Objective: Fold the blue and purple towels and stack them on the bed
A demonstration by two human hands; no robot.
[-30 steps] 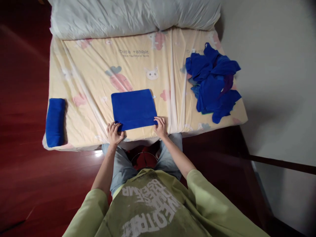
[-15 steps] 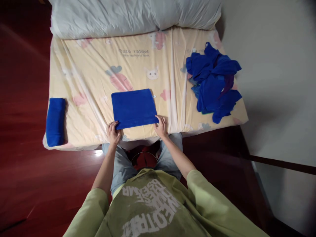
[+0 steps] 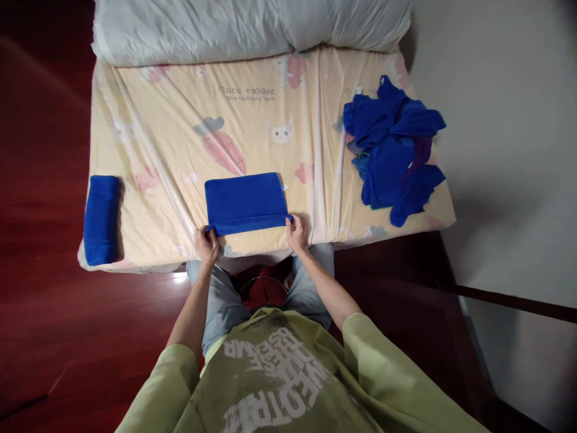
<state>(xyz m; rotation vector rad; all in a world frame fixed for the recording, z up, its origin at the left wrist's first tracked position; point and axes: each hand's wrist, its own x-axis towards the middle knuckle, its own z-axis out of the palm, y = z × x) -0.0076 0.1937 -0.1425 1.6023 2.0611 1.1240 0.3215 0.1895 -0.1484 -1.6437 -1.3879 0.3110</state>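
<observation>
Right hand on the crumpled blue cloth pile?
No, the right hand holds the near right corner of the flat, rectangular blue cloth, apart from the crumpled blue cloth pile.

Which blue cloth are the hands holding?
The middle cloth, mostly flat: the left hand grips its near left corner, the right hand its near right. The compact bundle at left and crumpled heap at right are untouched.

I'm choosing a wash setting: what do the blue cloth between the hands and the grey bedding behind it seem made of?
Blue cloth: matte, probably fleece or microfibre, given its soft, even, shineless surface. Grey bedding: smooth, likely thin woven fabric, given its fine creases; fibre unclear.
</observation>
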